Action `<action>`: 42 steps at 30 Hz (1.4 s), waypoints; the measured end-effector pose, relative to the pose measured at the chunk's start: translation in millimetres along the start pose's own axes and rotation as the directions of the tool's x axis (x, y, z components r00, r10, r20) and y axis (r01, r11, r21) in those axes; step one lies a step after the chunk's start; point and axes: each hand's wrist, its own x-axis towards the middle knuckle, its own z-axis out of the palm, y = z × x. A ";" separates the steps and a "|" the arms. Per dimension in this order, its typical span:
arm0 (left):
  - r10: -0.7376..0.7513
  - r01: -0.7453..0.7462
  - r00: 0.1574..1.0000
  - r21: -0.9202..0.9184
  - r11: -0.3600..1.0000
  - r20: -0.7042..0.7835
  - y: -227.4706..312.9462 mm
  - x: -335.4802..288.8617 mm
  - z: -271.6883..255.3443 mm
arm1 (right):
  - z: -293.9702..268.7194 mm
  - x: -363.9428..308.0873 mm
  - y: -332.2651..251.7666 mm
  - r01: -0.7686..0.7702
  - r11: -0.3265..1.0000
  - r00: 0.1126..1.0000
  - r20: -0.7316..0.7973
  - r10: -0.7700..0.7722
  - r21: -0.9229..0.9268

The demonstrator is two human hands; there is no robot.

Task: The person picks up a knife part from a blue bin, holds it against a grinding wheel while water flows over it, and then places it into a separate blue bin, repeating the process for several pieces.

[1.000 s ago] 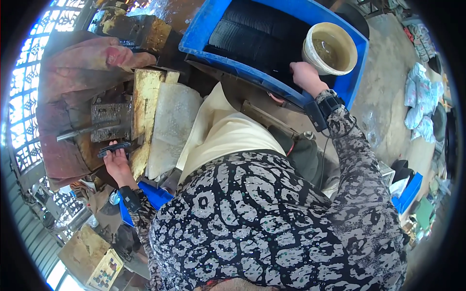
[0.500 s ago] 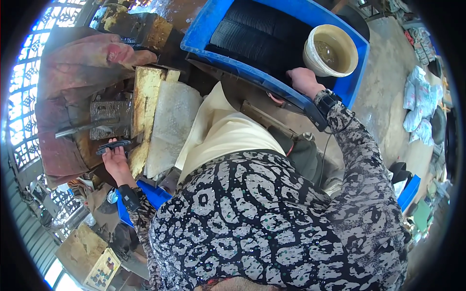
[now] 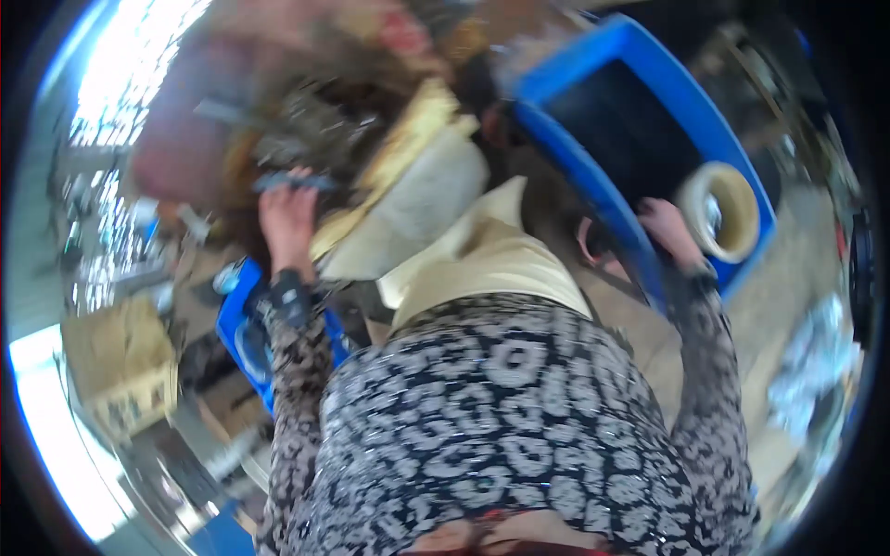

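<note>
My left hand (image 3: 289,227) is closed on thin dark flat pieces (image 3: 295,181), held at the near side of a blurred metal machine part (image 3: 324,130). Their exact kind is smeared by motion. On the right, my right hand (image 3: 669,233) reaches over the near wall of a blue plastic crate (image 3: 593,176). Its fingers are curled together, and whatever they may hold is hidden. Dark pieces (image 3: 621,116) fill part of the crate. Beside my right hand, a cream bucket (image 3: 742,213) stands in the crate's right end.
A yellowed block edge (image 3: 408,139) and a pale padded sheet (image 3: 417,204) lie between my hands. Below my left forearm is another blue bin (image 3: 243,324). A worn box (image 3: 120,361) stands far left, and pale bags (image 3: 816,361) lie on the floor at right.
The whole view has swung and blurred, so things sit further right. My left hand is now palm down over the thin dark pieces. My right hand remains at the crate beside the bucket.
</note>
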 end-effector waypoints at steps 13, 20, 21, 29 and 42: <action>0.215 -0.156 0.910 -0.187 0.970 0.355 -1.6 -70.2 138.0 | -12.0 24.1 -329.7 0.141 0.420 0.895 0.066 -0.440 0.896; 0.386 -0.448 0.891 0.329 0.831 0.240 -9.8 -75.8 129.0 | 27.6 20.8 -393.7 0.042 0.279 0.767 0.148 -0.624 0.959; 0.374 -0.440 0.894 0.326 0.837 0.248 -7.6 -72.5 124.3 | 29.2 22.0 -392.0 0.039 0.278 0.777 0.145 -0.612 0.960; 0.212 -0.343 0.921 0.425 0.837 0.325 -5.3 -67.6 62.1 | 58.0 21.7 -413.1 0.624 0.329 0.579 -0.137 -0.804 0.708; 0.712 -0.421 0.672 0.896 0.139 0.205 -6.4 -14.8 -71.6 | 27.4 82.4 -451.9 0.803 0.575 0.586 -0.390 -0.710 0.158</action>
